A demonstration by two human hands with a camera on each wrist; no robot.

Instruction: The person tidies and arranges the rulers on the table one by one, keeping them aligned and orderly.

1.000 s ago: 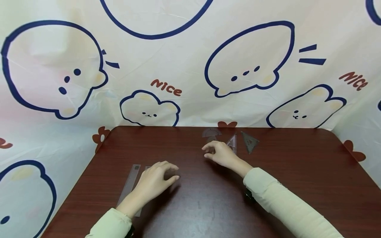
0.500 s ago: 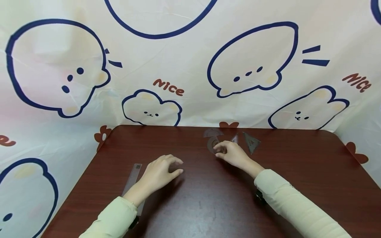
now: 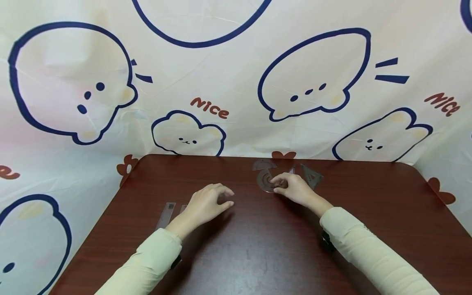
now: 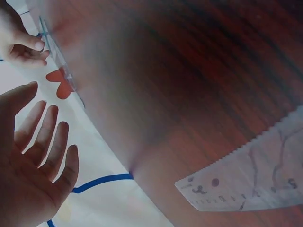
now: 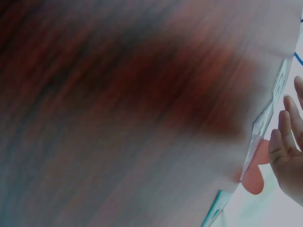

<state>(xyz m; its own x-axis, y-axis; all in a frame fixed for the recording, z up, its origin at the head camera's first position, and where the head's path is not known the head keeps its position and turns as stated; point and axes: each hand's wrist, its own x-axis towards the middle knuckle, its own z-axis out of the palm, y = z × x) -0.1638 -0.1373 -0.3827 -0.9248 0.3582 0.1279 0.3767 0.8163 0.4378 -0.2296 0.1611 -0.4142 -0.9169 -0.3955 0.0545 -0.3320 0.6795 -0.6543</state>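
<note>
My left hand (image 3: pixel 210 205) is held over the table with loosely bent fingers and nothing in them. Two clear rulers lie beside and beneath that forearm: the left ruler (image 3: pixel 166 215) and a second ruler (image 3: pixel 183 208), mostly covered. A clear ruler (image 4: pixel 246 184) with a wavy edge appears in the left wrist view. Farther back, my right hand (image 3: pixel 295 188) hovers at the right edge of a round clear drawing template (image 3: pixel 264 181); contact cannot be told. Behind the template is a half-round protractor (image 3: pixel 264 164). A set square (image 3: pixel 292 169) is mostly hidden by the right hand, and a greenish set square (image 3: pixel 311 176) lies to its right.
The dark red-brown wooden table (image 3: pixel 239 254) has rounded far corners. A white cloth (image 3: pixel 236 82) with cartoon drawings hangs behind it and along both sides. The drawing tools lie close to the table's far edge.
My right hand has moved to the right, uncovering the round template and covering most of a set square. My left hand has shifted forward and right. The tools stay on the table.
</note>
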